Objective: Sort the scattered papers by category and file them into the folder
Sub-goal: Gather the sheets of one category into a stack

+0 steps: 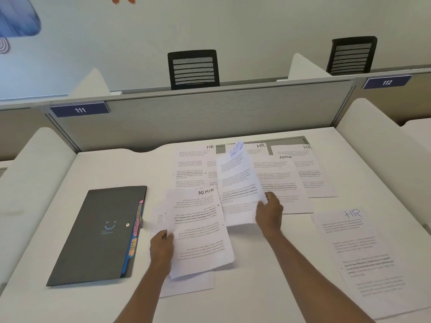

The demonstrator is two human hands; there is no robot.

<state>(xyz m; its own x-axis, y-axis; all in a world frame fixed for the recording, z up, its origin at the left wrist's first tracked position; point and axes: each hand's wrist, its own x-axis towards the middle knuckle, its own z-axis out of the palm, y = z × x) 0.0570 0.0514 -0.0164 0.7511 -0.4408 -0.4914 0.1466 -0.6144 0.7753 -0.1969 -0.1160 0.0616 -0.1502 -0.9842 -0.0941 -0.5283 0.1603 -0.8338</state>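
Near-right bench edge: loose HR sheet [363,259]. Left hand [161,249] fingers pinching ADMIN stack [200,231]; right hand [269,213] fingers gripping lifted sheet [238,185], label blurry, maybe HR. Still sorting. Next: match pile. Folder [98,234] shut, bench left.

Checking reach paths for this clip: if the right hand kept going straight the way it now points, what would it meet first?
The right hand points away toward the divider, pinching a lifted sheet. Straight on, it would probably first meet the flat ADMIN sheet just beyond its fingers, then the HR sheets behind. Its height above them is unclear.
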